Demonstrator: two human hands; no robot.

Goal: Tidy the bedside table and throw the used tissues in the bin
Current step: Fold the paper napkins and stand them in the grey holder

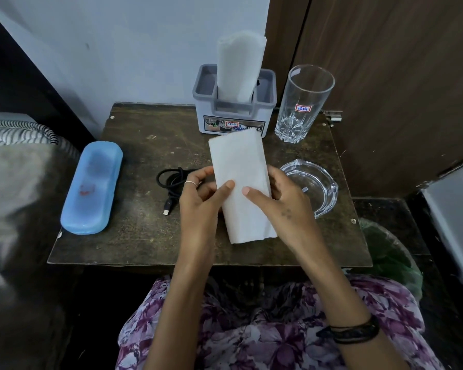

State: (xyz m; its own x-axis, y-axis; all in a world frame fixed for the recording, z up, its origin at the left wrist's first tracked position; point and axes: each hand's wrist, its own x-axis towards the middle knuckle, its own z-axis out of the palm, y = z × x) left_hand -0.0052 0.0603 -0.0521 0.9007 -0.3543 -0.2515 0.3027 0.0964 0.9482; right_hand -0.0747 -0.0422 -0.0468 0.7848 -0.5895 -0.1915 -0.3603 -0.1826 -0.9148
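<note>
Both hands on one folded tissue [242, 185], held above the middle of the bedside table [145, 236]. Your left hand [201, 198] pinches its left edge, thumb on top and fingers curled behind. Your right hand [281, 201] grips the right edge the same way, thumb pressed flat on the face of the sheet. Neither hand is open; both are closed lightly on the paper.

Judgement: you are folding or squaring it up. If it is clean, it likely belongs with the stack standing in the grey holder [234, 113] at the back. If used, it goes in the bin [390, 252], the green-lined one low at your right beside the table.

To do it well: keep the thumbs on the flat face so the fold stays crisp. Keep a light pinch; thin paper tears. Moving to the holder, pass left of the tall glass [304, 102], which stands just beside it and would tip easily. The glass ashtray [312, 188] sits near your right hand; lift clear of it.

The tissue: white, long rectangle, folded in layers, faint embossed texture. Slightly tilted, far end near the holder's front, near end loose with the layers showing. No stain or crumpling that I can make out.

Also on the table, untouched: blue case [91, 188] at left, black cable [171, 182] coiled just beside your left hand.
</note>
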